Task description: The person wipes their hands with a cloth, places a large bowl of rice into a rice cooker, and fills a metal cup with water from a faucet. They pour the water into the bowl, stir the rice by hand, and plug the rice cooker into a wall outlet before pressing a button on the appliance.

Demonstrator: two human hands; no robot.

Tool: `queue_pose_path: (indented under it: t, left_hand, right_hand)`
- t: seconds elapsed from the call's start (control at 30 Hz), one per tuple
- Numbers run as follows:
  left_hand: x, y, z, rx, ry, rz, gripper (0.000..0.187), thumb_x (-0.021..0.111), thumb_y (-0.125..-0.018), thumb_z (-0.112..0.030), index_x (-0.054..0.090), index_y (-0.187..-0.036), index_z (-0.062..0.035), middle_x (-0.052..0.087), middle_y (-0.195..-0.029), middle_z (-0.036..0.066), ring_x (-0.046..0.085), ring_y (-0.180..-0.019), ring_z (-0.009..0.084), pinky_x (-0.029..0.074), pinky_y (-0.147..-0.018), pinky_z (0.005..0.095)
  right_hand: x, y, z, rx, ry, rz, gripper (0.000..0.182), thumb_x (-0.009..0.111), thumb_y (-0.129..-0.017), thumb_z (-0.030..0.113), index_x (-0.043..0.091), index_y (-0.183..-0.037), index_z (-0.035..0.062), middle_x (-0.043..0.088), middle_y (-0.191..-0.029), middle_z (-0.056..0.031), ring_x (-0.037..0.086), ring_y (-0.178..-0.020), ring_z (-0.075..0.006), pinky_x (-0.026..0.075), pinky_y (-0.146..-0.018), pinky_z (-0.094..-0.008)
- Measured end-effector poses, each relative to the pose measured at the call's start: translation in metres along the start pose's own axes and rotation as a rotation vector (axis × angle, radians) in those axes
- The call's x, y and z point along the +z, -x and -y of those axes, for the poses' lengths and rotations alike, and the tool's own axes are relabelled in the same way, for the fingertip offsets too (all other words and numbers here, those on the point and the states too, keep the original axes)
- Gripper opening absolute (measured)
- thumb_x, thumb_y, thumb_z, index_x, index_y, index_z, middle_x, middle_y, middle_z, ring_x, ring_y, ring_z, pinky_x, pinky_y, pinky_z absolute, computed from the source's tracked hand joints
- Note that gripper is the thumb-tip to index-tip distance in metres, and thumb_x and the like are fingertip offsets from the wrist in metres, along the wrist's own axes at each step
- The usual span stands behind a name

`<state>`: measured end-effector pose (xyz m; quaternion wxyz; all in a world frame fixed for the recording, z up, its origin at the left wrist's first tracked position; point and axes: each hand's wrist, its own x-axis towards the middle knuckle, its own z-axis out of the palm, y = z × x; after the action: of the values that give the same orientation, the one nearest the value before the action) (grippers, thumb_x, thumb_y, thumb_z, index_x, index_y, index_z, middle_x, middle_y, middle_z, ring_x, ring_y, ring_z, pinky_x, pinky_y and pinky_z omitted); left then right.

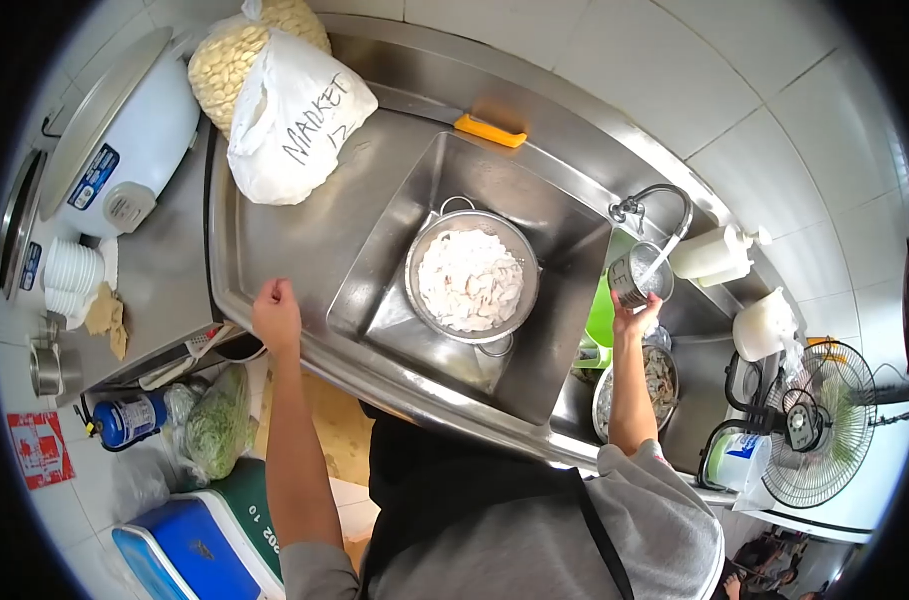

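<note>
My right hand (636,314) grips a metal cup (630,284) with dark lettering on its side. The cup is held up under the curved faucet (687,212), where a white stream reaches its mouth. Over the steel counter's front edge, at the left, my left hand (277,312) is closed in a fist, with nothing showing in it. Between my hands, in the sink basin (375,300), stands a two-handled metal colander (528,290) full of pale, whitish pieces of food (470,280).
Below my right forearm sits a bowl of greyish food (661,385), beside a green container (601,318). White bottles (710,255) and a fan (820,425) stand right. At back left are a bag marked MARKET (293,125) and a large cooker (140,140). A cooler (190,545) stands below left.
</note>
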<state>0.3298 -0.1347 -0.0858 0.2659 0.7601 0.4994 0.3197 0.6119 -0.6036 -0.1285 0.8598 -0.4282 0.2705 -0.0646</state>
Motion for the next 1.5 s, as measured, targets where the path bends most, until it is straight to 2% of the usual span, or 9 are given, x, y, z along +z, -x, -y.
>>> queue_pose_path:
  t: [0.07,0.4,0.47,0.63,0.7,0.9,1.13,1.2,1.5]
  left_hand:
    - [-0.002,0.001,-0.004,-0.035,0.037,-0.005,0.026,0.050,-0.078,-0.027,0.060,-0.078,-0.0028,0.055,-0.061,0.014,0.052,-0.057,0.0316,0.040,-0.056,0.0380]
    - [0.000,0.000,0.002,-0.005,-0.022,0.007,0.030,0.050,-0.079,-0.029,0.055,-0.069,-0.0013,0.053,-0.059,0.015,0.050,-0.056,0.0328,0.039,-0.055,0.0388]
    - [0.001,0.001,0.002,-0.035,0.034,-0.010,0.030,0.052,-0.078,-0.028,0.055,-0.069,0.0005,0.047,-0.053,0.011,0.043,-0.049,0.0217,0.036,-0.052,0.0341]
    - [-0.001,0.000,-0.001,-0.027,0.009,0.000,0.030,0.051,-0.078,-0.028,0.056,-0.069,-0.0006,0.051,-0.055,0.013,0.047,-0.051,0.0272,0.038,-0.053,0.0364]
    - [-0.001,0.001,0.000,-0.036,0.007,0.015,0.030,0.051,-0.079,-0.029,0.057,-0.069,-0.0016,0.054,-0.057,0.014,0.051,-0.054,0.0327,0.039,-0.053,0.0388]
    - [0.000,0.001,0.002,-0.012,0.038,-0.022,0.029,0.051,-0.079,-0.029,0.057,-0.069,-0.0013,0.054,-0.056,0.014,0.051,-0.053,0.0329,0.040,-0.053,0.0390]
    - [-0.001,0.001,-0.001,-0.011,0.001,-0.005,0.029,0.051,-0.078,-0.028,0.057,-0.069,-0.0011,0.053,-0.057,0.015,0.051,-0.054,0.0344,0.039,-0.053,0.0394]
    - [-0.002,0.002,-0.003,-0.008,0.000,0.002,0.028,0.051,-0.078,-0.028,0.057,-0.069,-0.0010,0.053,-0.057,0.015,0.050,-0.055,0.0345,0.039,-0.053,0.0395]
    - [-0.001,0.002,-0.002,0.015,0.028,-0.011,0.028,0.051,-0.078,-0.028,0.057,-0.070,-0.0018,0.053,-0.057,0.015,0.050,-0.053,0.0331,0.039,-0.053,0.0389]
  right_hand:
    - [-0.004,0.000,0.000,0.008,-0.009,0.040,0.042,0.052,-0.072,0.035,0.047,-0.104,0.0092,0.050,-0.106,-0.0061,0.048,-0.097,-0.0252,0.049,-0.075,-0.0477]
    - [-0.012,0.022,0.002,0.009,-0.066,0.093,0.037,0.056,-0.070,0.032,0.045,-0.100,0.0149,0.044,-0.108,-0.0071,0.041,-0.102,-0.0259,0.045,-0.081,-0.0526]
    - [-0.006,0.037,0.005,0.016,-0.076,0.064,0.035,0.056,-0.070,0.031,0.045,-0.099,0.0157,0.044,-0.107,-0.0068,0.041,-0.101,-0.0261,0.045,-0.080,-0.0535]
    - [0.002,0.053,0.011,0.040,-0.084,0.061,0.031,0.056,-0.070,0.030,0.044,-0.096,0.0173,0.044,-0.103,-0.0058,0.041,-0.099,-0.0265,0.045,-0.080,-0.0555]
    - [0.002,0.053,0.012,0.037,-0.050,0.083,0.051,0.056,-0.069,0.031,0.037,-0.114,0.0180,0.029,-0.120,-0.0164,0.038,-0.108,-0.0347,0.046,-0.079,-0.0540]
    - [-0.001,0.053,0.014,0.017,-0.043,0.134,0.046,0.055,-0.070,0.033,0.038,-0.110,0.0185,0.024,-0.122,-0.0181,0.034,-0.110,-0.0382,0.045,-0.081,-0.0554]
    - [-0.003,0.064,0.017,-0.002,0.020,0.126,0.044,0.054,-0.071,0.034,0.037,-0.109,0.0179,0.024,-0.123,-0.0181,0.035,-0.110,-0.0367,0.044,-0.081,-0.0545]
    - [-0.007,0.063,0.018,0.061,-0.051,0.124,0.031,0.056,-0.073,0.030,0.043,-0.098,0.0171,0.040,-0.105,-0.0075,0.039,-0.100,-0.0285,0.045,-0.080,-0.0554]
    - [-0.005,0.060,0.023,0.058,-0.038,0.165,0.038,0.058,-0.072,0.032,0.041,-0.101,0.0133,0.038,-0.105,-0.0143,0.042,-0.096,-0.0320,0.046,-0.080,-0.0535]
